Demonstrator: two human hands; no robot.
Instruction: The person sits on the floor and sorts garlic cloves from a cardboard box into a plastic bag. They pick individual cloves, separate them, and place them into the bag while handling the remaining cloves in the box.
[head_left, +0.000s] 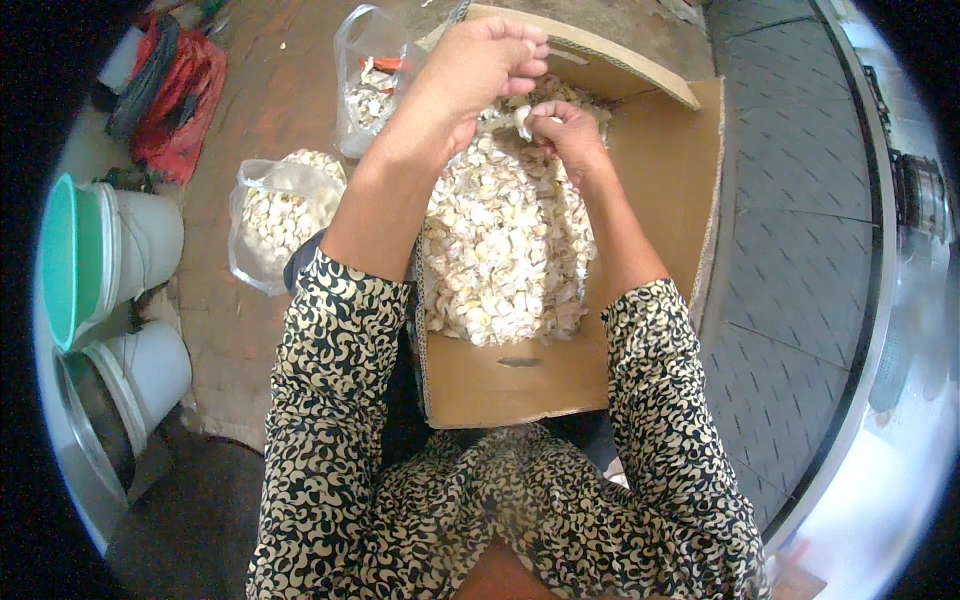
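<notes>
A cardboard box (517, 386) lies open before me, with a thick heap of pale garlic cloves and papery skins (510, 255) in it. Over the far part of the heap, my right hand (570, 139) pinches a whitish garlic piece (523, 121) between thumb and fingers. My left hand (499, 64) is raised above the box's far left side, its fingers curled; a small pale bit shows near its fingertips, but I cannot tell whether it is gripped. Left of the box, a clear plastic bag (238, 225) holds many pale cloves.
Another clear plastic bag (349, 82), with skins and something red inside, stands beyond my left forearm. At the left are white buckets (154, 240), a green basin (61, 262) and a red plastic bag (176, 112). Grey textured tiles (802, 270) lie right of the box.
</notes>
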